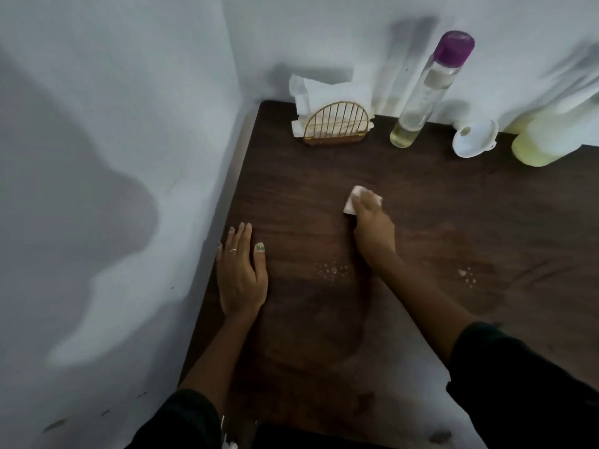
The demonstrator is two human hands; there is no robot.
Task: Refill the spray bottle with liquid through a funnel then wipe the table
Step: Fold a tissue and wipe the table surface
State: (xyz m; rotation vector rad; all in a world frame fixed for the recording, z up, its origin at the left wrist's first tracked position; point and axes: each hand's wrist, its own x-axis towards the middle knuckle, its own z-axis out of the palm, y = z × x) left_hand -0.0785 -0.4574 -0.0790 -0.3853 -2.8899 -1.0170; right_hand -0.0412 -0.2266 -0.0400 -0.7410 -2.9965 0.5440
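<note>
My right hand [372,228] presses a crumpled white tissue [351,199] onto the middle of the dark wooden table [470,215]. My left hand [241,273] lies flat and open at the table's left edge. Small droplets [334,270] glisten between my hands, and a second patch of droplets [466,275] lies to the right. At the back stand a tall clear bottle with a purple cap [424,95], a white funnel [475,139] lying on its side, and a white bottle with yellowish liquid [551,137], cut off at the right edge.
A gold wire napkin holder [335,124] with white tissues stands at the back left corner. White walls close in the table on the left and at the back. Wet smears show on the wood near my right arm.
</note>
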